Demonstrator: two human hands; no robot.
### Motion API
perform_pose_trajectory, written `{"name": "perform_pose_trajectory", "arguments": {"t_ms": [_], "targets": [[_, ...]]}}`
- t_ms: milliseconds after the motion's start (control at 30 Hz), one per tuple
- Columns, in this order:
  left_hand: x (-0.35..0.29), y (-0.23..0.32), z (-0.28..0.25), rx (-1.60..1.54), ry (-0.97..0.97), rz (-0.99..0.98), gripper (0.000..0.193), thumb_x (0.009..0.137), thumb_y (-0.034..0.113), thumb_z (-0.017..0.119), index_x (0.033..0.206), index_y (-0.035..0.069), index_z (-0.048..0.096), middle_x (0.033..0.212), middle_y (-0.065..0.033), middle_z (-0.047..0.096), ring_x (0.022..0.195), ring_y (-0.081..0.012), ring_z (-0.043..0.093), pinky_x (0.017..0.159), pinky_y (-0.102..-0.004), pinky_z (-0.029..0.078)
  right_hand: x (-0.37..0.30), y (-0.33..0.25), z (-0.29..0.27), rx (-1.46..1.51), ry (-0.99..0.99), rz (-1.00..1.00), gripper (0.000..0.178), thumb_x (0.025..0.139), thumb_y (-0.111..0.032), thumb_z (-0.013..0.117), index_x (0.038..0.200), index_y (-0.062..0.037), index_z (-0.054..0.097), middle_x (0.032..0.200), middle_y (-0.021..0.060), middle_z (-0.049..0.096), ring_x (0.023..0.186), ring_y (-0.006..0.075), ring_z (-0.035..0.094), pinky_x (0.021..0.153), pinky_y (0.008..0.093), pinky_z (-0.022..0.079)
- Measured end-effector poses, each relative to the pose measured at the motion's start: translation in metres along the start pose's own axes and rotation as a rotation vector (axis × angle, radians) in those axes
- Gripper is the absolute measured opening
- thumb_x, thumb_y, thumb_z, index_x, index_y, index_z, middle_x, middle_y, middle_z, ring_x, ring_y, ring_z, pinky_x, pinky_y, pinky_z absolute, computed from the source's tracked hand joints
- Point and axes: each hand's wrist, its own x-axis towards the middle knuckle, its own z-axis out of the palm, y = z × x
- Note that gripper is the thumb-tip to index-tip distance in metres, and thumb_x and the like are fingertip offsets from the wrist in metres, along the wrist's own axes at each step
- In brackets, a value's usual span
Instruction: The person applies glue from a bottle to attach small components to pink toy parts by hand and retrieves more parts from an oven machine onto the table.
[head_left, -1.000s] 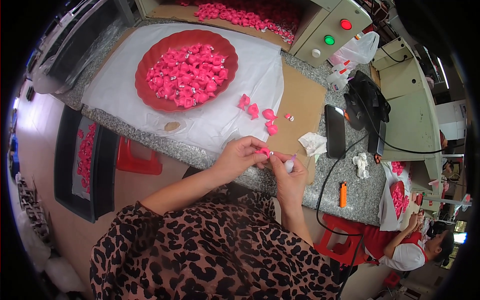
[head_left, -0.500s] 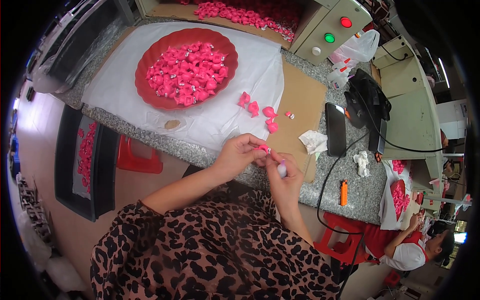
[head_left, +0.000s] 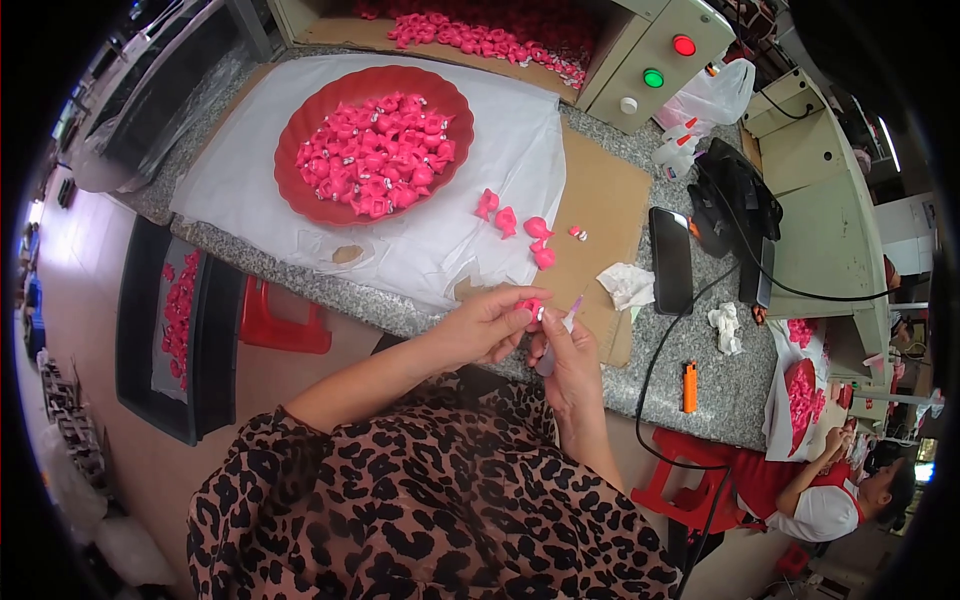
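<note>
Above the table's front edge, my left hand point(head_left: 485, 325) pinches a small pink moulded piece point(head_left: 529, 309) with a bit of white on its side. My right hand point(head_left: 574, 372) is closed round a small translucent squeeze bottle point(head_left: 546, 362), whose thin purple nozzle point(head_left: 574, 309) sticks out past the thumb, pointing up and away from the piece. The right thumb tip is close against the pink piece; whether it touches is hard to tell. Beyond my hands lie several loose pink pieces point(head_left: 537, 228) and a tiny pink-and-white part point(head_left: 577, 233).
A red scalloped bowl point(head_left: 287, 165) heaped with pink pieces stands on white paper point(head_left: 530, 110). To the right are cardboard point(head_left: 610, 190), crumpled tissue point(head_left: 627, 286), a phone point(head_left: 670, 260), an orange lighter point(head_left: 690, 387) and a black cable point(head_left: 645, 385). A co-worker point(head_left: 815, 500) sits at far right.
The pink piece has turned in my fingers. My right hand has shifted its hold on the bottle, and the purple nozzle now stands out to the right of the thumb.
</note>
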Motion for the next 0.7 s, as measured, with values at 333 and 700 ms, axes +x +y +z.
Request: {"name": "perform_pose_trajectory", "arguments": {"t_ms": [333,700], "targets": [[0.0037,-0.0042,-0.0027,-0.043,-0.132,0.019,0.022,0.091,0.022,0.036,0.107,0.007,0.041,0.07,-0.0001,0.046,0.049,-0.0031,0.032,0.043,-0.0164,0.025,-0.001,0.0044,0.0044,-0.038,0.009,-0.03,0.018,0.083,-0.023,0.054,0.085,-0.0049,0.055,0.06,-0.0002,0.05,0.051,0.0069,0.046,0.046,0.0206,0.038],[0.0023,-0.0038,0.0022,-0.018,-0.137,0.054,0.023,0.09,0.026,0.038,0.097,0.005,0.042,0.068,-0.0046,0.049,0.048,-0.0041,0.034,0.042,-0.0175,0.027,-0.005,0.0046,0.0083,-0.017,-0.05,-0.067,0.019,0.084,-0.022,0.052,0.083,-0.0034,0.056,0.062,0.0016,0.051,0.054,0.0088,0.047,0.048,0.0211,0.039]]}}
